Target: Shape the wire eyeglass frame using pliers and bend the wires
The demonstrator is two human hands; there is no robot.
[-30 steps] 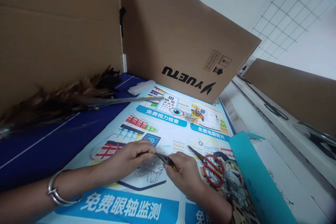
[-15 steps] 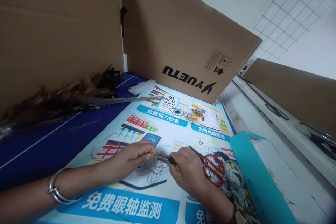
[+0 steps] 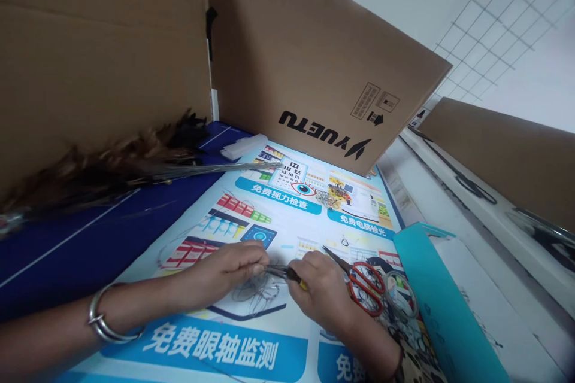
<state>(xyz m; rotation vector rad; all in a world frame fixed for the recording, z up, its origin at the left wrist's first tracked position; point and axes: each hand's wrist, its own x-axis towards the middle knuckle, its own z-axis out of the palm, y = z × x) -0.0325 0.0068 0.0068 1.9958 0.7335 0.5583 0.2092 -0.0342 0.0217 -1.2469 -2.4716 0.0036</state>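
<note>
Pliers [image 3: 281, 272] — partly hidden (by right hand [image 3: 320, 288])

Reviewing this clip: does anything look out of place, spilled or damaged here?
Mainly the cardboard panel: its YUETU lettering stands upside down. Thin wire-like strands also lie in a messy tangle on the printed sheet, near the pliers. No spill or damage stands out.

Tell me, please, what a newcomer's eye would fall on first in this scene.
Probably the red-handled scissors, lying on the printed sheet beside the right hand. Next come the pliers in that hand, their tips at the left hand. Behind stands a large cardboard panel with upside-down YUETU lettering.
</note>
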